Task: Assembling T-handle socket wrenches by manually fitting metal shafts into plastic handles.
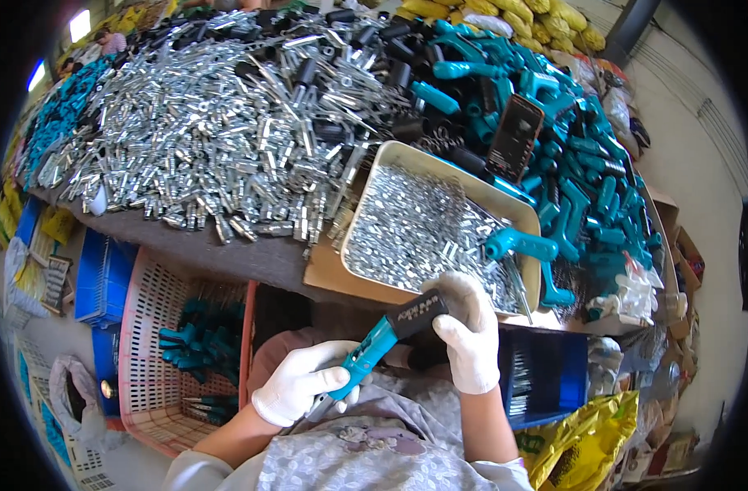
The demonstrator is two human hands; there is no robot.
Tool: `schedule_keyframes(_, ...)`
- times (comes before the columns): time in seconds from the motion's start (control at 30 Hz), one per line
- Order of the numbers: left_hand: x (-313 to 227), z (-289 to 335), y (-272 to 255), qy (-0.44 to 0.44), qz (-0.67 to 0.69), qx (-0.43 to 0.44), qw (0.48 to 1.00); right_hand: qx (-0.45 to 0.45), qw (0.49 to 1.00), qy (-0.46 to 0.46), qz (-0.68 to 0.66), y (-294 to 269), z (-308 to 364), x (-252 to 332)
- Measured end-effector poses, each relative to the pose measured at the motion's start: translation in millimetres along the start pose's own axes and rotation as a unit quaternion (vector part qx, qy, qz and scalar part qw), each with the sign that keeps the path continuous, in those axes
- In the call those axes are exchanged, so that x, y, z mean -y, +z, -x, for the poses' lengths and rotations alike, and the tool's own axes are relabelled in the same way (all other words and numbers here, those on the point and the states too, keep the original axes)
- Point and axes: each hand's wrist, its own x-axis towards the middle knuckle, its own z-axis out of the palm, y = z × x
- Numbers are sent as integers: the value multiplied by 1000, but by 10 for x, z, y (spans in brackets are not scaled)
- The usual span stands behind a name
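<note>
Both my hands wear white gloves and hold one teal tool handle [370, 352] in front of my apron. My left hand [296, 386] wraps round its lower teal part, thumb on top. A thin metal piece shows beneath that grip, partly hidden. At the upper end sits a black sleeve [417, 314] with light printing. My right hand [470, 340] grips the sleeve's far end between thumb and fingers; the fingertips behind it are hidden. The handle slants up to the right. Just beyond my right hand stands a cream tray [359, 214] of small metal parts.
Loose metal shafts [202, 123] cover the table's left and middle. Teal pistol-shaped handles [570, 213] pile up at right, where a phone [515, 137] leans. A pink basket [137, 360] with teal tools stands lower left. Right of my lap are a blue bin [566, 372] and yellow sack [590, 438].
</note>
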Motion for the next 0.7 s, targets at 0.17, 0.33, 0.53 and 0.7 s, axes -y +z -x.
schedule_keyframes(0.17,122,-101,97,-64,-65,32,995,12,998,-19,-53,-229,225,-168)
schedule_keyframes(0.33,346,-166,131,-69,77,7,995,82,996,30,22,-18,401,-311)
schedule_keyframes(0.53,323,-269,302,13,-119,15,993,88,960,-171,201,-82,560,-552)
schedule_keyframes(0.7,361,-388,405,148,-456,-11,877,114,978,-133,116,-222,569,-279)
